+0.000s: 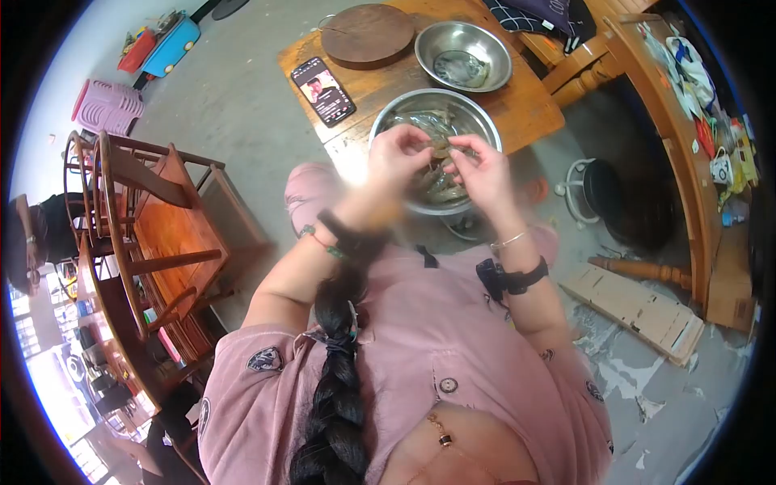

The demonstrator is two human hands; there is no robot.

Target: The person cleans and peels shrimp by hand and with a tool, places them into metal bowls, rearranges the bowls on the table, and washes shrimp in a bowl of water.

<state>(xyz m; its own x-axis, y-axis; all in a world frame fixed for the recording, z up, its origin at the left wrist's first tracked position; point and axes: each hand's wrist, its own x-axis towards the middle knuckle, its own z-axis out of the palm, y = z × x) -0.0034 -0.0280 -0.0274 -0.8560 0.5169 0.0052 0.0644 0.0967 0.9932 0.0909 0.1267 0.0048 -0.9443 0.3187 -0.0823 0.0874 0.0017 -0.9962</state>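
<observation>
Both hands are close together over a steel bowl that holds several grey-green raw shrimp. My left hand has thumb and fingers pinched at one side of a small shrimp. From the other side, my right hand pinches the same shrimp with its fingertips. Fingers partly cover the shrimp, so its details are hard to make out. Behind this bowl stands a smaller steel bowl with a little greyish, wet-looking content.
On the wooden table lie a phone with its screen lit and a round wooden chopping board. A wooden chair stands to the left. To the right are a black-seated stool and a flat cardboard box.
</observation>
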